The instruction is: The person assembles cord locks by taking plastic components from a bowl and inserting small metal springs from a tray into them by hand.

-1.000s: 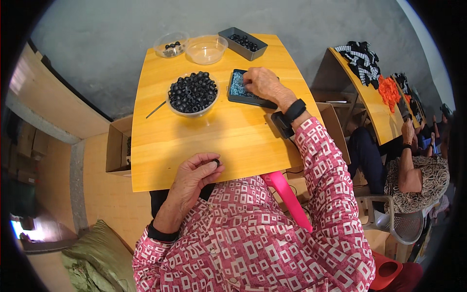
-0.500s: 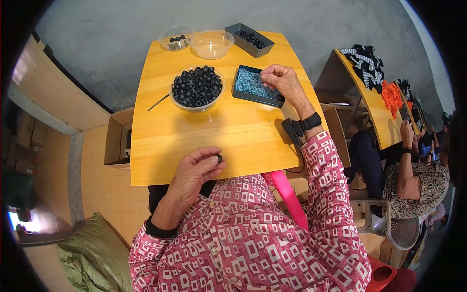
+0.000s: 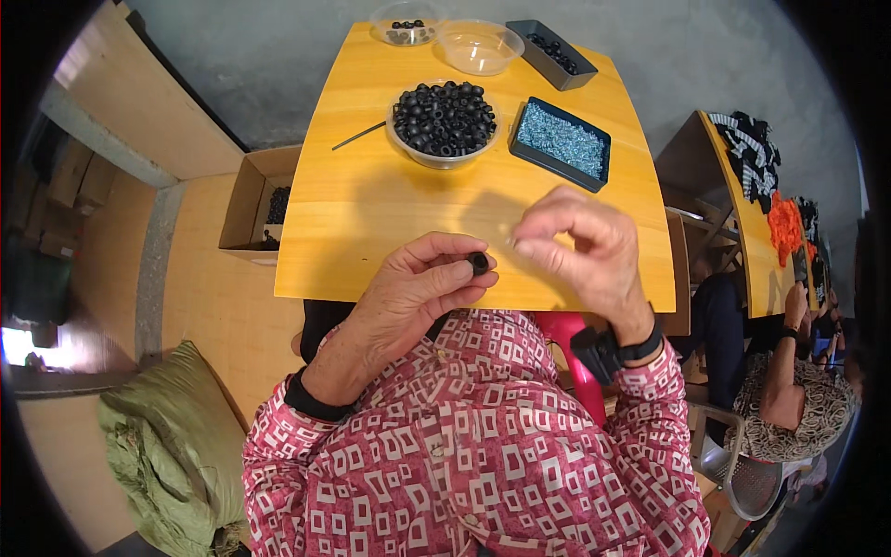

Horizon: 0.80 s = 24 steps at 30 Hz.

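My left hand [image 3: 418,288] pinches a small black hollow plastic piece [image 3: 478,263] between thumb and fingers, its open end showing. Close to its right, my right hand [image 3: 589,255] is raised with thumb and forefinger pinched; something tiny and pale is at the tips, too blurred to name. Beyond the hands stands a clear round bowl [image 3: 445,161] heaped with similar black pieces [image 3: 444,116]. To the right of the bowl lies a dark rectangular tray [image 3: 555,174] full of small bluish, glassy-looking bits [image 3: 561,137].
On the yellow table [image 3: 371,213], a thin dark rod [image 3: 359,136] lies left of the bowl. Two clear bowls and a grey bin [image 3: 557,65] stand at the back. A cardboard box [image 3: 243,209] sits at the left. At the right another person [image 3: 789,399] sits by a second table.
My right hand has left the bluish tray and come back near my left hand, fingers still pinched. My left hand has lifted the black piece a little forward. The view has shifted.
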Tool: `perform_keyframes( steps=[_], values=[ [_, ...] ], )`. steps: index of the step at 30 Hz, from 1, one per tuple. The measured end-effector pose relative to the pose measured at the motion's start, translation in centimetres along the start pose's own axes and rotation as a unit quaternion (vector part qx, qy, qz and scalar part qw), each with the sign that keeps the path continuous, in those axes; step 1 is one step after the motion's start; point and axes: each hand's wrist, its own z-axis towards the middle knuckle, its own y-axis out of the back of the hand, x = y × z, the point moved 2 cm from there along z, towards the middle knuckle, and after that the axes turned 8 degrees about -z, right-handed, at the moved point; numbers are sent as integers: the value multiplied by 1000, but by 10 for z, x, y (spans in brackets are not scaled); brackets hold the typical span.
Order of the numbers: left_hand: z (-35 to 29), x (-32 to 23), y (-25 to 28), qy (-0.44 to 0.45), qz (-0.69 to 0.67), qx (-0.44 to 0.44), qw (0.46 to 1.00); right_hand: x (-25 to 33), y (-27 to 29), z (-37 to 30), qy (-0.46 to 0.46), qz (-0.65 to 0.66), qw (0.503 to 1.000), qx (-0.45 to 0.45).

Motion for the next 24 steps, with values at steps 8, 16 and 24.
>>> perform_keyframes(
  steps=[8, 16, 24],
  values=[
    [2, 2, -2, -12, 0, -16, 1000, 7, -21, -8, 16, -83, 996, -20],
    [-1, 2, -1, -15, 27, -67, 997, 16, -29, -17, 93, -178, 979, -20],
    [-1, 1, -6, -27, 30, -86, 995, 18, -27, -18, 76, -160, 983, -39]
  ],
)
